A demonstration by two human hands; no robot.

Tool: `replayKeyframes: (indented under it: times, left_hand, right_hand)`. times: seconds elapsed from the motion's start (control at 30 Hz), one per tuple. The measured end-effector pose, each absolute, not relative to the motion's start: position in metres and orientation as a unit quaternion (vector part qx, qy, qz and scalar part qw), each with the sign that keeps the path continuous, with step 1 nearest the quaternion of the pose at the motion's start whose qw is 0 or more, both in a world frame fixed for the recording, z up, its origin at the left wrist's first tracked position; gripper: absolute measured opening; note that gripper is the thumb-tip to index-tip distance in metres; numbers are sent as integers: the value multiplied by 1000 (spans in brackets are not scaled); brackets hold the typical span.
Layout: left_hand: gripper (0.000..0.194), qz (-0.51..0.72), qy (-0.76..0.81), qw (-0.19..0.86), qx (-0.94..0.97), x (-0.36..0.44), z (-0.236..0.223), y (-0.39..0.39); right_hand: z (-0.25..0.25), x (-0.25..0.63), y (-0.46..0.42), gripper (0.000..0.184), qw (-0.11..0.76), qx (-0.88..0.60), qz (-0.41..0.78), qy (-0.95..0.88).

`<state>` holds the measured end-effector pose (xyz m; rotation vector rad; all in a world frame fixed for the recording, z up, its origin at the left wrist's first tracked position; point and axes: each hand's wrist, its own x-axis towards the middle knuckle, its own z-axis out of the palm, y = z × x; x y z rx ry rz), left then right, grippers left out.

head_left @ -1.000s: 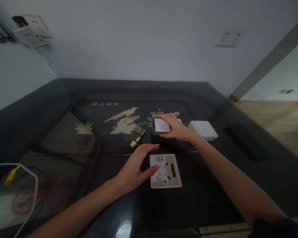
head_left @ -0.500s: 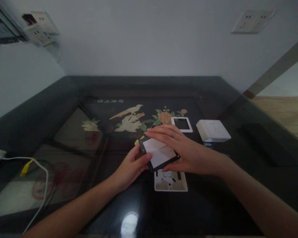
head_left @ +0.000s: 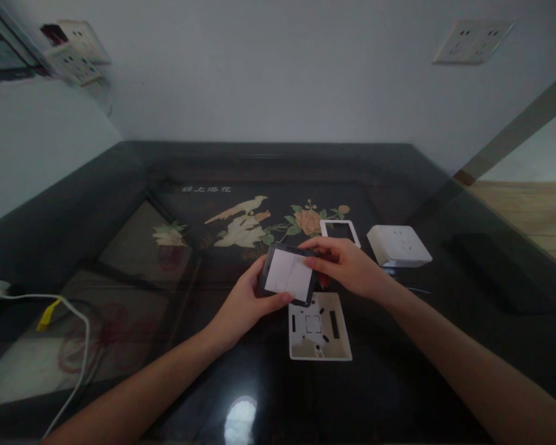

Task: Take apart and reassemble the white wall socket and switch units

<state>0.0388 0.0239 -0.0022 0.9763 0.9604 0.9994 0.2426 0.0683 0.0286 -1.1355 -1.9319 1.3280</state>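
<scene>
My left hand (head_left: 241, 306) grips the lower left side of a wall switch (head_left: 286, 275), a white square panel in a dark frame, with its thumb on the white face. My right hand (head_left: 349, 266) pinches the switch's upper right edge. The switch is held tilted in the air, its white side toward me. Just below it on the table lies an open white mounting box (head_left: 313, 340), hollow side up; the switch covers its top left corner from view. Behind my right hand lies a white square cover frame (head_left: 337, 222), partly hidden by the fingers.
A white socket on a box (head_left: 401, 244) sits to the right on the dark glossy table (head_left: 204, 395). A thin rod-like item (head_left: 419, 290) shows beyond my right forearm. At the left runs a white cable (head_left: 87, 340) with a yellow tag. Wall sockets (head_left: 472, 42) are on the back wall.
The switch has been turned and raised slightly, showing more of the mounting box. My right hand has shifted from spanning across it to pinching its right edge.
</scene>
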Motion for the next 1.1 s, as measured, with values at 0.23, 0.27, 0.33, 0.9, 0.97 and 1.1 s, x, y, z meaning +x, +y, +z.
replayKeyframes:
  times: [0.23, 0.27, 0.33, 0.9, 0.97, 1.1]
  left_hand:
    - [43, 468, 435, 682, 357, 32, 9, 34]
    - [42, 482, 432, 682, 339, 30, 10, 36]
    - [35, 519, 432, 672, 304, 23, 12, 41]
    - [57, 555, 441, 634, 308, 1, 6, 41]
    - [57, 540, 442, 643, 314, 2, 8, 38]
    - [48, 514, 430, 661, 336, 9, 12, 30]
  right_hand:
    - [27, 237, 94, 35, 269, -429, 333, -796]
    - [26, 235, 101, 37, 270, -435, 295, -807]
    - [20, 229, 115, 32, 250, -428, 229, -838]
    - [7, 216, 118, 16, 165, -281, -55, -944]
    - [18, 236, 107, 21, 238, -328, -65, -912]
    - [50, 257, 76, 55, 544, -392, 69, -738]
